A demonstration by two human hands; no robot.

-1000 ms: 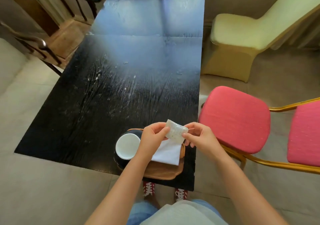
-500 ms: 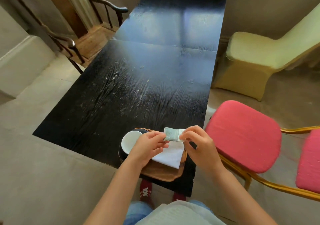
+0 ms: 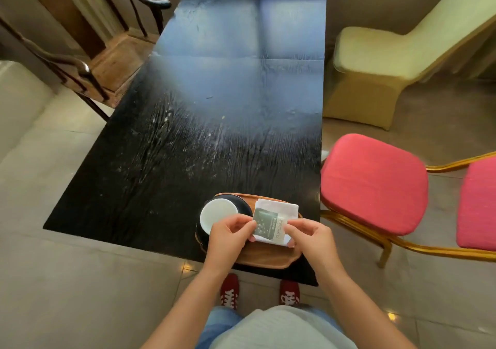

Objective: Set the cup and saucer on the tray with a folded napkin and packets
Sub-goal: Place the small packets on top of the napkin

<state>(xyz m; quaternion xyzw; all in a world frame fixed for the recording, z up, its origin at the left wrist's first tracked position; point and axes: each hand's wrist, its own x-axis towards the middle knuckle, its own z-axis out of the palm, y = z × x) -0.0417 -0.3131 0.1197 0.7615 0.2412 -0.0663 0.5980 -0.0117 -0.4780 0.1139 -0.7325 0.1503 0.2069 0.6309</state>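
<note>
Both hands pinch one flat green packet: the left hand closes on its left edge, the right hand on its right, holding it level just over the folded white napkin, presumably so that it lands square. The napkin lies on the wooden tray at the table's near right corner, with the white-lined cup on its dark saucer at the tray's left. Half a second earlier the packet was held higher and edge-on; it is now lowered and turned face-up.
</note>
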